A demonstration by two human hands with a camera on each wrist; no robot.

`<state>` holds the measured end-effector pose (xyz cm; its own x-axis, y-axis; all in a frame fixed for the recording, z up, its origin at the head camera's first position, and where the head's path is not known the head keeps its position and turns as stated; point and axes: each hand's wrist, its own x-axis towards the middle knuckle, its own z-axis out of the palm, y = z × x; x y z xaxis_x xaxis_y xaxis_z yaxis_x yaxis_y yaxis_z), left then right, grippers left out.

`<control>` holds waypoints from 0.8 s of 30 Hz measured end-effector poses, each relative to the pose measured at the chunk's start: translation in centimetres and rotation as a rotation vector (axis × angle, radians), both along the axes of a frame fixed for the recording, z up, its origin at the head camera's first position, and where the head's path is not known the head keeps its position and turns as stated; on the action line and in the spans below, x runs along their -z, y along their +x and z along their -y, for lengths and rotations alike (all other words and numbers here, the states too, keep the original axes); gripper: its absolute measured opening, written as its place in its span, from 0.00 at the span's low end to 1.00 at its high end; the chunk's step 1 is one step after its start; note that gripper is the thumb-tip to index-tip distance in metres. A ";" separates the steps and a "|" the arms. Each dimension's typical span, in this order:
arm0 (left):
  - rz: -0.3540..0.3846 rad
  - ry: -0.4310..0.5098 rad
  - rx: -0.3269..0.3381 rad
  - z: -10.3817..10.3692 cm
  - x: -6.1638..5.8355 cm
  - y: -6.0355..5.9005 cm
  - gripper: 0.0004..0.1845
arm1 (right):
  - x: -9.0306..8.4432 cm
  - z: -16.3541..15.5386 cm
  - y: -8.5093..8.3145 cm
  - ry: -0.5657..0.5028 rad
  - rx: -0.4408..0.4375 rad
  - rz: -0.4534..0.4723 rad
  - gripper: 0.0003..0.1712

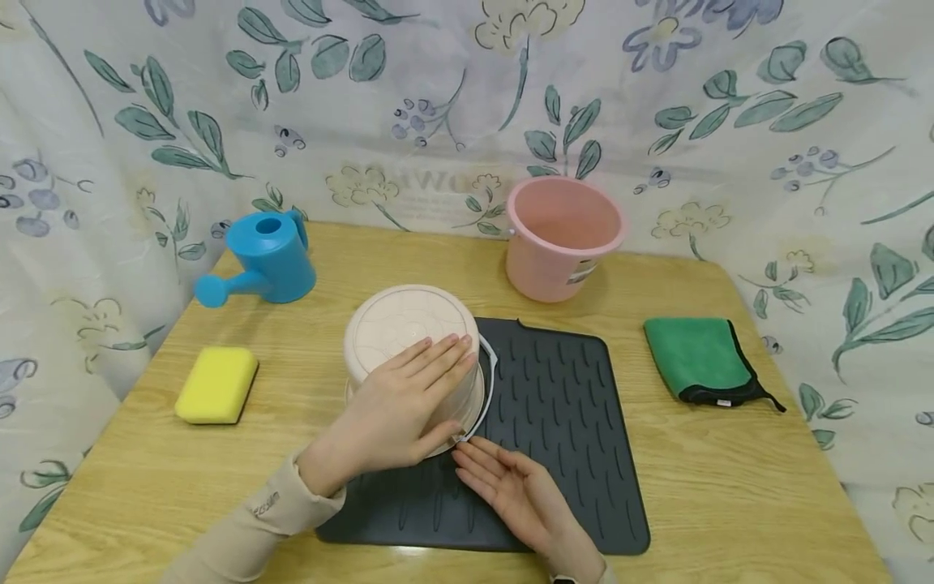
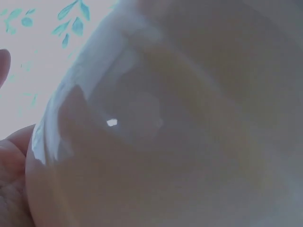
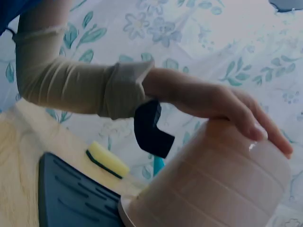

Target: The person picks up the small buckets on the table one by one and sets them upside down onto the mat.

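A beige bucket (image 1: pixel 409 332) stands upside down on the left edge of a dark ribbed mat (image 1: pixel 562 422). My left hand (image 1: pixel 409 397) lies flat on its bottom and side with the fingers straight. In the left wrist view the bucket wall (image 2: pixel 180 127) fills the picture. The right wrist view shows the left hand (image 3: pixel 227 104) resting over the bucket (image 3: pixel 213 184). My right hand (image 1: pixel 503 487) lies palm up on the mat, fingertips at the bucket's rim near its thin white handle (image 1: pixel 490 381).
On the wooden table (image 1: pixel 730 487) stand a blue watering can (image 1: pixel 266 258) at the back left and a pink bucket (image 1: pixel 560 237) at the back. A yellow sponge (image 1: pixel 216 384) lies left, a folded green cloth (image 1: pixel 700 358) right. A floral curtain surrounds the table.
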<state>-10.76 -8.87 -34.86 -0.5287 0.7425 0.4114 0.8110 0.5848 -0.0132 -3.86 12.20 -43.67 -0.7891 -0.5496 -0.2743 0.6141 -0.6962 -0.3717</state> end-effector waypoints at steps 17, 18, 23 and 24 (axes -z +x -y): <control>0.142 0.061 -0.111 -2.1 -1.1 0.9 0.38 | 0.1 -2.8 -0.7 0.234 0.086 -0.100 0.29; 0.170 0.064 -0.118 -2.5 -1.4 1.0 0.38 | 0.1 -3.0 -0.9 0.263 0.091 -0.112 0.29; 0.241 0.229 -0.124 -5.1 -2.3 1.7 0.38 | -0.8 -3.8 -1.8 0.407 0.138 -0.171 0.27; 0.255 0.292 -0.111 -5.7 -2.3 1.8 0.38 | -1.1 -4.0 -2.0 0.434 0.153 -0.191 0.27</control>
